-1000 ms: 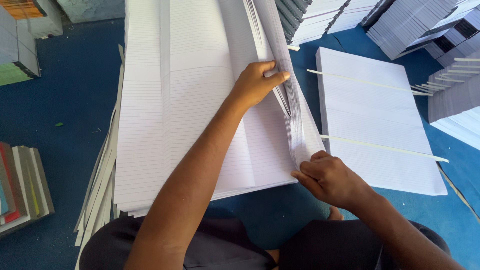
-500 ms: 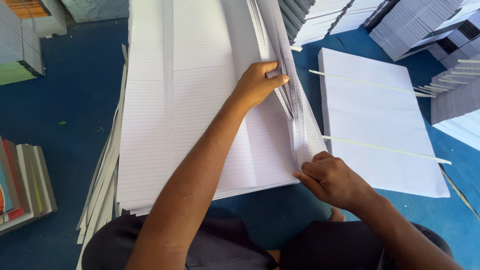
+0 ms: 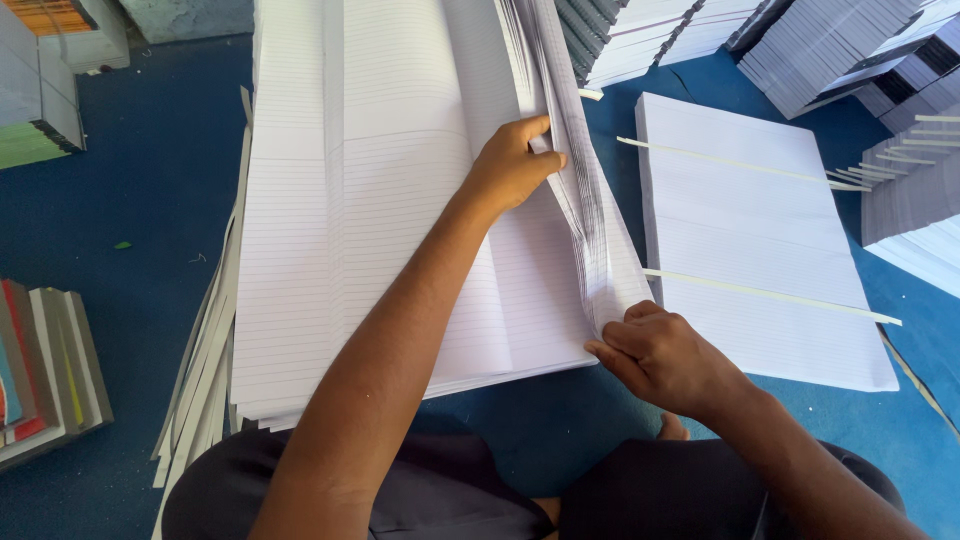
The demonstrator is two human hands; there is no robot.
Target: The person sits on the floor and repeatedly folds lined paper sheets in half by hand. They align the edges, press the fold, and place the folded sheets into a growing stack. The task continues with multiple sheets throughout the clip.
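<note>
At the centre of the blue floor [image 3: 150, 200], just ahead of the person's lap, lies a large stack of ruled white sheets [image 3: 380, 200], its right edge lifted into a fanned bundle of sheet edges [image 3: 585, 215]. Left hand [image 3: 512, 165]: thumb and fingers pinched shut on the upper part of that bundle, with the palm resting on the open ruled face of the stack. Right hand [image 3: 665, 355]: fingers curled tight around the bundle's near corner, at the stack's lower right. Judged from these grips, the step in hand is counting off or separating a set of sheets from the stack's right edge; the next move would call for both pinches to stay firm so that the set lifts away together without loose sheets slipping back. Right of the stack, apart from it, lies a flat pile of ruled sheets [image 3: 760, 240] crossed by two thin pale strips [image 3: 770, 296]. Beyond the stack's top right stand grey bundled sheets [image 3: 850, 50]. Left of the stack, at the floor's edge, lie coloured books [image 3: 40, 370].
</note>
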